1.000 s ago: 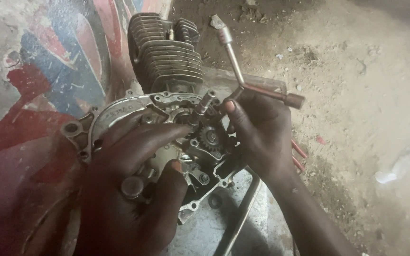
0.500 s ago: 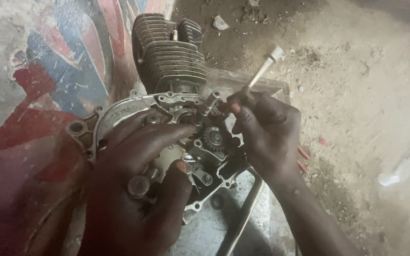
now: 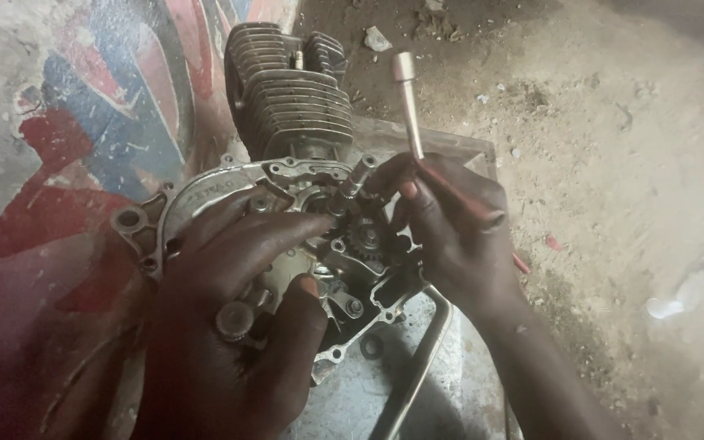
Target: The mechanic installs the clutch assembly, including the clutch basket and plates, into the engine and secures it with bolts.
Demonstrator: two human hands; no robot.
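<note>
A dusty dirt floor (image 3: 613, 163) fills the right half of the frame, and a painted red, blue and white surface (image 3: 83, 122) takes the upper left. On a flat metal sheet (image 3: 466, 151) in the middle lies a small engine (image 3: 287, 187), its finned cylinder (image 3: 291, 102) pointing to the top of the frame and its opened crankcase facing up, with a small gear (image 3: 366, 238) showing at centre.

The left hand (image 3: 238, 318) lies flat over the lower left of the crankcase, fingers spread and pressed on the casing, thumb bent beside a bolt (image 3: 354, 307); it grasps nothing.

The right hand (image 3: 450, 236), just right of centre, has its fingers curled tight around a metal T-handle socket wrench (image 3: 407, 98), whose shaft rises toward the top of the frame. Its fingertips reach the short shaft (image 3: 352, 183) above the gear.

A bent metal rod (image 3: 417, 367) runs down to the bottom edge. A small pale scrap (image 3: 663, 307) lies at the far right.
</note>
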